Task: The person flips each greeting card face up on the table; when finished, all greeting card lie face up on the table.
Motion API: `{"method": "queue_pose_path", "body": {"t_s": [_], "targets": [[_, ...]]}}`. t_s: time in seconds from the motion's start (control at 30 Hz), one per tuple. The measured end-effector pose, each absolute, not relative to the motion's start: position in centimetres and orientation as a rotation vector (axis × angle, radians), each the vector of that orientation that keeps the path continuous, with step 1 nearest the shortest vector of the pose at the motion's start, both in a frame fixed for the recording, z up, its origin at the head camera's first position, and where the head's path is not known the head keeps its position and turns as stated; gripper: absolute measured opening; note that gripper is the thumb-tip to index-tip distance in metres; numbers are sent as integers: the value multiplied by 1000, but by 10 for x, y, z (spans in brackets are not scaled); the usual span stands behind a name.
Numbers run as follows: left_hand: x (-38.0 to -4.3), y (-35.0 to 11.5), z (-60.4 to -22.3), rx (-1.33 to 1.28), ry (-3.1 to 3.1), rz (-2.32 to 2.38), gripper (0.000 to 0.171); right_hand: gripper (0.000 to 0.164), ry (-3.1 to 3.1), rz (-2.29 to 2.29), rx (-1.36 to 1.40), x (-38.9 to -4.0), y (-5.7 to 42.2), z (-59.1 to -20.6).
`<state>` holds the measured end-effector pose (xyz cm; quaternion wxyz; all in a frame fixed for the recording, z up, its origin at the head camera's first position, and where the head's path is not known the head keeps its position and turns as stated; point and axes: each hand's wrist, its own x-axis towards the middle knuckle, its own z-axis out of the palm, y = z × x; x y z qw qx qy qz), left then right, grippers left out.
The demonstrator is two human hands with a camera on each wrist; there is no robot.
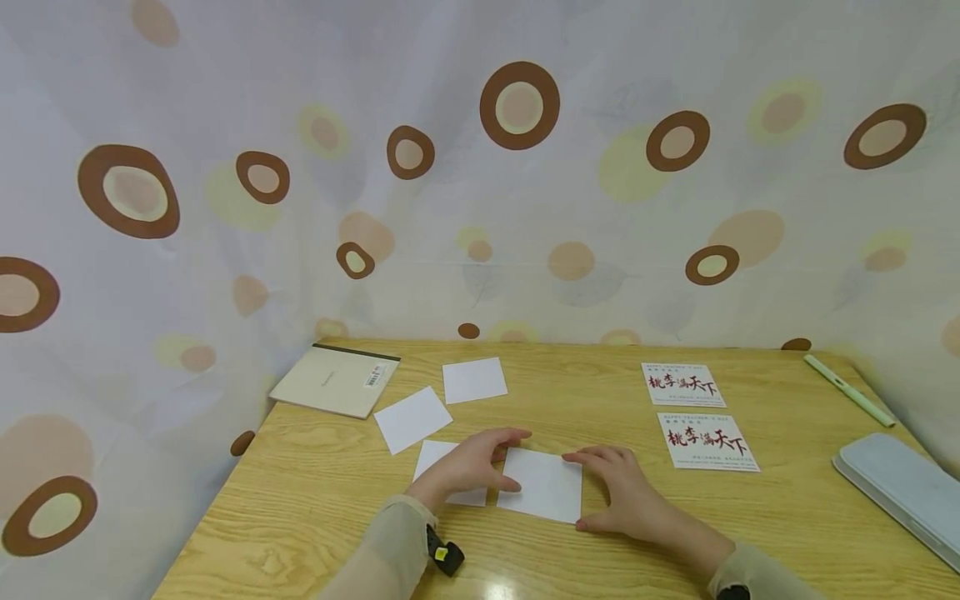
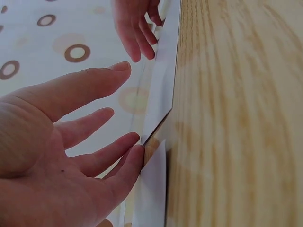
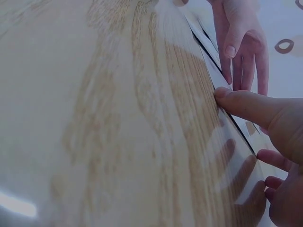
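Observation:
A blank white card (image 1: 542,493) lies flat on the wooden table between my two hands. My left hand (image 1: 474,460) hovers over its left side with fingers spread and nothing in its grasp. At the card's right edge, my right hand (image 1: 621,492) has its thumb by the near corner and its fingertips by the far one; the right wrist view shows the thumb (image 3: 239,101) right at the edge. Partly hidden beneath my left hand is a second blank card (image 1: 468,498). Two more blank cards, one tilted (image 1: 414,419) and one farther back (image 1: 476,380), lie beyond it.
A beige notebook (image 1: 326,379) lies at the back left. Two cards with red lettering, one far (image 1: 684,398) and one nearer (image 1: 705,457), lie right of centre. A light green pen-like tool (image 1: 855,395) and a pale case (image 1: 900,487) lie along the right side.

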<state>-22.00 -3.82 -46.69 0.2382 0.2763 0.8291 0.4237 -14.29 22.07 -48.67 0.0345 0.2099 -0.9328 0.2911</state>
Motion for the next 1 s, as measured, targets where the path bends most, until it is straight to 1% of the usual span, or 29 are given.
{"method": "queue_pose_path", "body": {"t_s": [0.17, 0.47, 0.6, 0.87, 1.0], "targets": [[-220, -38, -467, 777, 2287, 1135, 74, 78, -2885, 940, 609, -143, 221, -483], [-217, -39, -465, 758, 2270, 1172, 73, 78, -2871, 979, 613, -143, 223, -484], [-216, -40, -464, 742, 2257, 1226, 68, 79, -2871, 995, 634, -142, 224, -482], [-215, -38, -464, 756, 2288, 1275, 51, 82, -2866, 1073, 626, -142, 232, -479], [-214, -37, -463, 772, 2288, 1296, 51, 82, -2847, 1085, 650, -143, 235, -480]]}}
